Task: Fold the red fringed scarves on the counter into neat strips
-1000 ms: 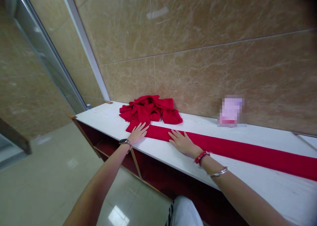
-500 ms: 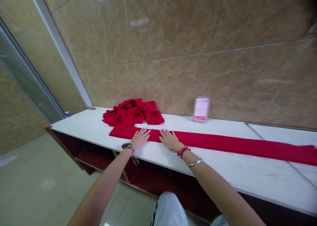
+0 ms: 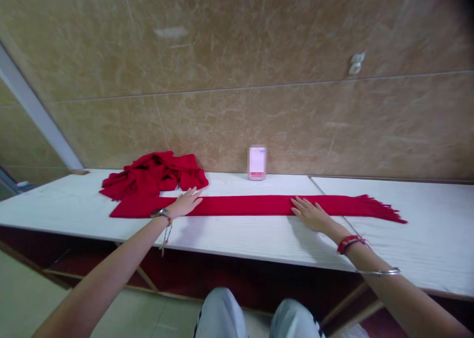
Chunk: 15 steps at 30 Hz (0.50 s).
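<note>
A red scarf (image 3: 240, 206) lies in a long, flat folded strip along the white counter, its fringed end to the right. My left hand (image 3: 185, 202) rests on the strip toward its left part, fingers stretched out. Farther right, my right hand (image 3: 311, 214) touches the scarf with its fingers extended and flat. Neither hand grips anything. Behind the left end is a crumpled heap of red fabric (image 3: 159, 172); the strip's left end reaches up against it, and I cannot tell whether the two are one piece.
The white counter (image 3: 237, 237) runs along a tan marble-patterned wall (image 3: 222, 121). A pixelated upright card or phone (image 3: 257, 163) leans near the wall. Dark red open shelves (image 3: 192, 274) lie below the counter edge, above my knees (image 3: 222, 313).
My right hand has slid right along the scarf, away from my left hand, which stays near the left part. The view has turned right, bringing the whole fringe into sight.
</note>
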Motion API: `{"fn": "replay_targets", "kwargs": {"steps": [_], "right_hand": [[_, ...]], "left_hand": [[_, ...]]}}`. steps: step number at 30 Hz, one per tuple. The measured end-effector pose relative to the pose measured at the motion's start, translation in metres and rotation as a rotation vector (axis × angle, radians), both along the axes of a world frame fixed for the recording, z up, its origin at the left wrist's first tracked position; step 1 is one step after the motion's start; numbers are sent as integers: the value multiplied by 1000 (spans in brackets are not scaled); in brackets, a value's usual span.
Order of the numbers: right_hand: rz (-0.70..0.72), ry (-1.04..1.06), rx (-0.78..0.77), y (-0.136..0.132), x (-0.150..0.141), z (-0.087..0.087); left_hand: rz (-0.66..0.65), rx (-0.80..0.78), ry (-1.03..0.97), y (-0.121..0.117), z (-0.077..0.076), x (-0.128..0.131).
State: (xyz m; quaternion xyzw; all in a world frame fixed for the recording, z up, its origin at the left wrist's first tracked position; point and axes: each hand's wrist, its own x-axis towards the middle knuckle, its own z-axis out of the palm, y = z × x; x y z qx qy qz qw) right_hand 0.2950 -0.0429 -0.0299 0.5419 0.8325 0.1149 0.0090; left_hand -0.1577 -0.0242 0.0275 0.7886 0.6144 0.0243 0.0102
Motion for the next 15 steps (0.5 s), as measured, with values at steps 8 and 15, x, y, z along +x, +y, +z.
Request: {"fn": "replay_targets", "kwargs": {"steps": [8, 15], "right_hand": [[24, 127, -67, 4, 12, 8], [-273, 27, -53, -1, 172, -5]], "left_hand": [[-369, 9, 23, -4, -18, 160], [-367, 2, 99, 3, -21, 154]]}}
